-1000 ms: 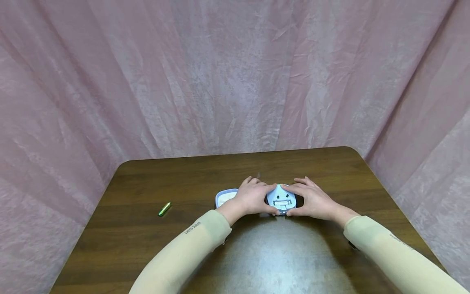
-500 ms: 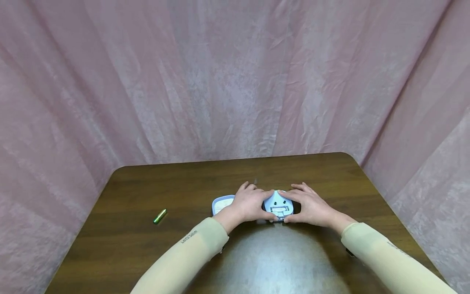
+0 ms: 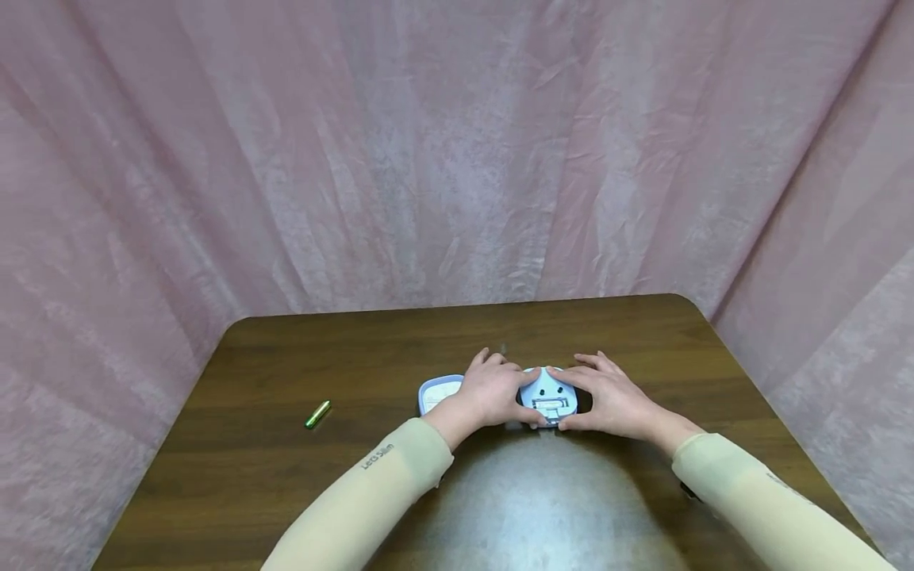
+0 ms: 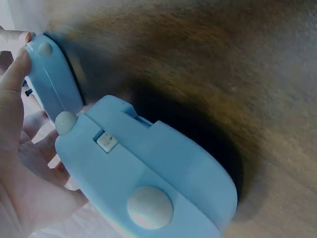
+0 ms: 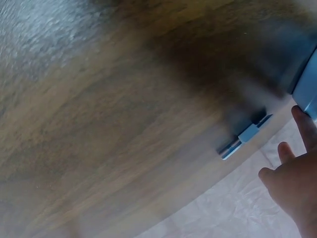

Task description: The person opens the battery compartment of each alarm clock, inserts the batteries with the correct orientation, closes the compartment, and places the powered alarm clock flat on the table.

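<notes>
A light blue rounded device [image 3: 547, 382] rests on the table, battery compartment [image 3: 550, 404] facing up, with two dark spots above it. My left hand [image 3: 491, 394] grips its left side between thumb and forefinger. On the opposite side my right hand [image 3: 616, 400] pinches its edge likewise. Beside the left wrist lies a second blue-rimmed item [image 3: 437, 390] with a white face, partly covered by that hand. The left wrist view shows a blue casing [image 4: 153, 163] with round pale feet and a small white switch close by.
Off to the left, a green battery [image 3: 317, 414] lies on the brown wooden table [image 3: 371, 341]. A small blue-and-white bar [image 5: 246, 136] shows near the table's edge in the right wrist view. Pink curtains [image 3: 457, 159] hang behind.
The head view has shifted slightly. Both hands keep about the same hold on the device, and nothing else has visibly moved.
</notes>
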The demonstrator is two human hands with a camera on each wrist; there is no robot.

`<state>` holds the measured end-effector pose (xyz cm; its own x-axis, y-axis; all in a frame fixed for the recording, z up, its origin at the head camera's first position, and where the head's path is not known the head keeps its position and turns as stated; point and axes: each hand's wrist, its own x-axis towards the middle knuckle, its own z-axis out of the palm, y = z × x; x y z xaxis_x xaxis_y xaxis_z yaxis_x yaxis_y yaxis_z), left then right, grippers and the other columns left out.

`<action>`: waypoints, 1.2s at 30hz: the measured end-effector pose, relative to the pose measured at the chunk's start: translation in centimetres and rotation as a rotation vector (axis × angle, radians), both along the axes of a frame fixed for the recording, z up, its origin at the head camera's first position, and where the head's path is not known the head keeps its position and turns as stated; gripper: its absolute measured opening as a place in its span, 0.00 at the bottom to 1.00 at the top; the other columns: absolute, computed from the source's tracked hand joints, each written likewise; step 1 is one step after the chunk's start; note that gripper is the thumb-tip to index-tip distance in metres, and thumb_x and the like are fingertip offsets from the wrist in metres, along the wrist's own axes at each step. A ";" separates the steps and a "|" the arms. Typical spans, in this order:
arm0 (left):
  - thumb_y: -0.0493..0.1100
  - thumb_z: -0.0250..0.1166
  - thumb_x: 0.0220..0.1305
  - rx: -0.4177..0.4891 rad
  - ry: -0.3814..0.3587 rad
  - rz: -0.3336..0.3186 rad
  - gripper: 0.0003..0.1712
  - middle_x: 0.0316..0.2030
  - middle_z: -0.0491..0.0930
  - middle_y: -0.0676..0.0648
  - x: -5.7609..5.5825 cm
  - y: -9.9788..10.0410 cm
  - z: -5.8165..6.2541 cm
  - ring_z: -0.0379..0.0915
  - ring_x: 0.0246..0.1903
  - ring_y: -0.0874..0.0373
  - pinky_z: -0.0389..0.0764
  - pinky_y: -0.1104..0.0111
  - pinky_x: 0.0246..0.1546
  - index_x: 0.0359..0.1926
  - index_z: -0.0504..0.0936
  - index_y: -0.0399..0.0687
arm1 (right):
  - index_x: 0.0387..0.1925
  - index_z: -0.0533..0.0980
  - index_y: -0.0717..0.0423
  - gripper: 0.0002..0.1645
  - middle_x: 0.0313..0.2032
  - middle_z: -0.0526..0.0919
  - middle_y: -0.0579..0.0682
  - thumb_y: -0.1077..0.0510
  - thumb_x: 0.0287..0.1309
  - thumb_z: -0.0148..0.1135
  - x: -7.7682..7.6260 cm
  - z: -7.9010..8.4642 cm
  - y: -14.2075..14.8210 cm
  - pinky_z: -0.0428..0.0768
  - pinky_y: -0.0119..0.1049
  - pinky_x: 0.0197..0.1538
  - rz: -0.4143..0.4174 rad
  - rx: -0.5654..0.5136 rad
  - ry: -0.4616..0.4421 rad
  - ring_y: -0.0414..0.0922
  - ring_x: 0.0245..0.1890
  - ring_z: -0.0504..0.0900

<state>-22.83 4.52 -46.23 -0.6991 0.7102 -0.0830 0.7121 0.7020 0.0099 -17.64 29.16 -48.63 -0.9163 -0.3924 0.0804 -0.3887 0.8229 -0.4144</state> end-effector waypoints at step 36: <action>0.77 0.69 0.52 0.048 -0.067 0.048 0.54 0.63 0.78 0.54 -0.2 0.4 0.9 0.69 0.60 0.51 0.61 0.52 0.68 0.76 0.68 0.62 | 0.72 0.71 0.47 0.42 0.65 0.78 0.53 0.48 0.58 0.76 2.3 1.8 5.1 0.42 0.66 0.74 -0.069 0.101 0.129 0.64 0.75 0.55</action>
